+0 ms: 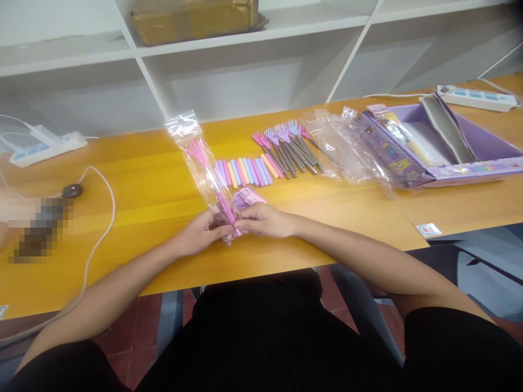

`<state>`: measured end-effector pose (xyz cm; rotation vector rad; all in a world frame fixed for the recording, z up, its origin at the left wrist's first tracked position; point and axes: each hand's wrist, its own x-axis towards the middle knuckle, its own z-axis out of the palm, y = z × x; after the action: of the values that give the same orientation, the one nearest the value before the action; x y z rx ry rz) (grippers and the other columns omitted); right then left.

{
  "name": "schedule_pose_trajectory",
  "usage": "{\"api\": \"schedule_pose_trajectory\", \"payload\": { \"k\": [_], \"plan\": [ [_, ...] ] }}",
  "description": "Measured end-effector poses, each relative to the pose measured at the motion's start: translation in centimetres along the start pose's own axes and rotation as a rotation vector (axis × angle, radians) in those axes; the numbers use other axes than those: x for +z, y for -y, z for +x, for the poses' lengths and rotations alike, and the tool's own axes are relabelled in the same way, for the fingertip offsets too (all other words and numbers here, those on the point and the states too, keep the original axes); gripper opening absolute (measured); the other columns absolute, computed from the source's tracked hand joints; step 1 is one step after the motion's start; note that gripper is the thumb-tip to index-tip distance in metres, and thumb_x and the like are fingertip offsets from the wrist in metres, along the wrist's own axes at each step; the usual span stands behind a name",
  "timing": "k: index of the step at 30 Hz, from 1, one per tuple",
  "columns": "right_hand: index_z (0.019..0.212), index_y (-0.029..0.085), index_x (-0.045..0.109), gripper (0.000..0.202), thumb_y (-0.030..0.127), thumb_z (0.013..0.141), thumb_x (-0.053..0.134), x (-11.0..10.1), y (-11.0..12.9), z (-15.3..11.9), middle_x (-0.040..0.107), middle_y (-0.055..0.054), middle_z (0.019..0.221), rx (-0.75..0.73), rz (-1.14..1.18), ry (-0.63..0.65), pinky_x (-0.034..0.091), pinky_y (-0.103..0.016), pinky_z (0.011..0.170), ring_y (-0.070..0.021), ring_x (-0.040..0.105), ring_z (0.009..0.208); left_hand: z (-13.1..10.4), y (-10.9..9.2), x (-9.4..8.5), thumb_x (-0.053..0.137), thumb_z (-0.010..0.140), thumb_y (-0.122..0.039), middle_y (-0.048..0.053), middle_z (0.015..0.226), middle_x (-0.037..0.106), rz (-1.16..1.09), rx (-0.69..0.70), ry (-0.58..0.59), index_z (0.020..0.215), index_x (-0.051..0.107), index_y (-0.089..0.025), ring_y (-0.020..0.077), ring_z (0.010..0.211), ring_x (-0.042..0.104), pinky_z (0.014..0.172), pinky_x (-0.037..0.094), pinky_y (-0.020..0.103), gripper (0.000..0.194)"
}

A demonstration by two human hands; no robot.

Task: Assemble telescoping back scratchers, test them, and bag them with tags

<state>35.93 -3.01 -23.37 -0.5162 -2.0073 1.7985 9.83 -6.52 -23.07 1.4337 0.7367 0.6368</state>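
A pink back scratcher (226,208) lies inside a long clear plastic bag (204,163), its claw end pointing away from me. My left hand (204,233) is closed on the bag's lower left side near the handle. From the right, my right hand (265,220) pinches the same lower end. Just beyond my fingers is a fanned pile of small purple and pink cards (248,198). Behind it lies a row of pastel handle tubes (245,172). Several back scratcher rods with coloured claws (288,146) lie to the right of that row.
Loose clear bags (341,147) lie beside a purple display box (469,173) on the right. Power strips (49,148) and a white cable (107,228) are on the wooden table (139,201). A blurred-out patch covers something at far left. A taped carton (196,22) stands on the shelf.
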Motion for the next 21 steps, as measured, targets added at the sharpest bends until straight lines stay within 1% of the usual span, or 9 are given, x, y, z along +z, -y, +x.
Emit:
{"api": "schedule_pose_trajectory", "payload": {
  "k": [2,5,7,11,17,21],
  "plan": [
    [0.099,0.013,0.075,0.066,0.078,0.111,0.071,0.0,-0.2,0.0,0.062,0.003,0.074,0.009,0.058,0.03,0.04,-0.024,0.056,-0.0076,0.047,0.057,-0.1,-0.2,-0.1,0.087,0.106,-0.056,0.006,0.099,0.082,-0.017,-0.01,0.019,0.124,0.066,-0.019,0.0177,0.076,0.079,0.08,0.064,0.034,0.047],
    [0.092,0.015,0.069,0.065,0.077,0.111,0.071,-0.1,-0.6,0.0,0.054,0.007,0.065,0.021,0.118,0.074,0.04,-0.022,0.053,-0.0072,0.047,0.053,-0.1,-0.5,0.0,0.086,0.106,-0.058,0.005,0.094,0.084,-0.032,-0.014,0.056,0.126,0.064,-0.02,0.0187,0.075,0.08,0.076,0.061,0.033,0.049],
    [0.089,0.016,0.067,0.064,0.075,0.112,0.072,-0.1,-0.9,0.1,0.054,0.007,0.064,0.014,0.141,0.092,0.041,-0.022,0.054,-0.0072,0.048,0.053,-0.2,-0.7,0.0,0.086,0.107,-0.058,0.005,0.09,0.085,-0.044,-0.014,0.079,0.124,0.063,-0.02,0.0187,0.074,0.08,0.074,0.058,0.031,0.048],
    [0.088,0.016,0.067,0.061,0.071,0.114,0.072,-0.2,-1.4,0.1,0.055,0.006,0.064,-0.011,0.164,0.113,0.043,-0.021,0.054,-0.0072,0.05,0.053,-0.2,-1.1,0.1,0.085,0.108,-0.058,0.008,0.091,0.088,-0.058,-0.016,0.115,0.121,0.064,-0.019,0.0182,0.076,0.081,0.074,0.056,0.03,0.046],
    [0.089,0.016,0.068,0.058,0.067,0.115,0.072,-0.2,-1.2,-0.1,0.056,0.006,0.065,-0.008,0.188,0.143,0.043,-0.02,0.056,-0.0073,0.052,0.056,-0.3,-1.2,-0.1,0.085,0.109,-0.053,0.007,0.094,0.089,-0.091,-0.016,0.165,0.119,0.067,-0.019,0.0192,0.082,0.085,0.075,0.056,0.029,0.041],
    [0.088,0.016,0.067,0.057,0.065,0.117,0.07,-0.1,-0.7,-0.3,0.056,0.006,0.066,-0.01,0.17,0.182,0.043,-0.021,0.057,-0.0071,0.051,0.056,-0.5,-1.1,-0.4,0.083,0.111,-0.048,0.01,0.098,0.09,-0.081,-0.017,0.21,0.114,0.067,-0.019,0.0199,0.085,0.085,0.075,0.058,0.03,0.034]
  ]
}}
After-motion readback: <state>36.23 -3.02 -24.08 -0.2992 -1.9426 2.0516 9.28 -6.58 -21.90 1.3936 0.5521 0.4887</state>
